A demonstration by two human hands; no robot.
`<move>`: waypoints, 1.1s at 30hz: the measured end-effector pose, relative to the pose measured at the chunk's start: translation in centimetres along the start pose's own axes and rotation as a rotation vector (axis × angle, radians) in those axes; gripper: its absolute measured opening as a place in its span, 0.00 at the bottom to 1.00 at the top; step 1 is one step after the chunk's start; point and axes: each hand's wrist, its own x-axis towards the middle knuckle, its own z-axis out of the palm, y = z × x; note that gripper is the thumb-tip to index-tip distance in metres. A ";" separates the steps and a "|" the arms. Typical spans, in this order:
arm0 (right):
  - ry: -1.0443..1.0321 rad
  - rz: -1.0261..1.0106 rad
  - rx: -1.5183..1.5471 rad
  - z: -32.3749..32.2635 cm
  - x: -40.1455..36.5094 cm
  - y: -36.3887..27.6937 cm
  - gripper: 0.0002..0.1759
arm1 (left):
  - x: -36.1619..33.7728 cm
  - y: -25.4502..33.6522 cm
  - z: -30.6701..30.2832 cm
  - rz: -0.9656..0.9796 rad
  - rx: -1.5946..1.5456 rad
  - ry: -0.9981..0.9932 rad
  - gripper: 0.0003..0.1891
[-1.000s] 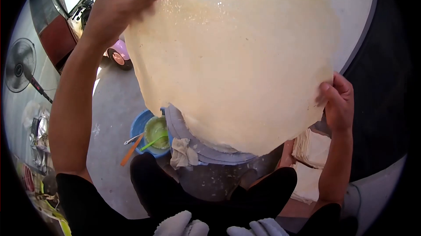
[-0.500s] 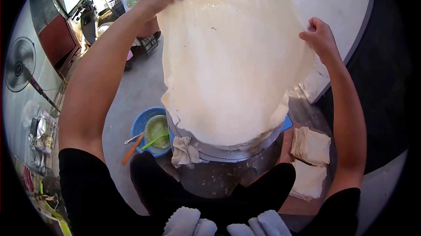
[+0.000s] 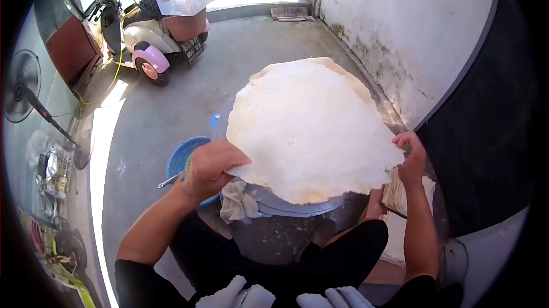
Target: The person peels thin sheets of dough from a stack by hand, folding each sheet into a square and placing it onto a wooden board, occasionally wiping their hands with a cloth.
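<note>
A large, thin, roughly round sheet of pale dough (image 3: pixel 309 130) lies spread over a round griddle (image 3: pixel 274 202) in front of my knees. My left hand (image 3: pixel 213 169) pinches the sheet's near left edge between thumb and fingers. On the right edge, my right hand (image 3: pixel 410 156) grips the sheet the same way. Most of the griddle is hidden under the sheet; only its near rim shows. A crumpled beige cloth (image 3: pixel 237 200) sits at the griddle's near left, just below my left hand.
Left of the griddle is a blue basin (image 3: pixel 186 156), partly covered by my left hand. Stacks of folded flat sheets (image 3: pixel 394 233) lie by my right forearm. A fan (image 3: pixel 26 88) stands far left, a scooter (image 3: pixel 151 39) beyond, and a white wall (image 3: pixel 400 33) on the right.
Both hands have come down and toward me, lowering the raised sheet until it lies flatter over the griddle. The floor and scooter behind it now show.
</note>
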 end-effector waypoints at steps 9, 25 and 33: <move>-0.306 -0.070 -0.119 -1.1 -5.4 0.0 0.13 | -7.7 1.6 3.7 -0.108 -0.097 -0.329 0.15; -0.486 0.453 -0.127 9.0 8.4 9.5 0.18 | 6.8 -15.2 9.0 -0.692 0.201 -0.337 0.29; -0.491 0.625 -0.005 5.7 6.2 6.6 0.30 | -0.3 -6.0 9.3 -0.453 0.303 -0.702 0.34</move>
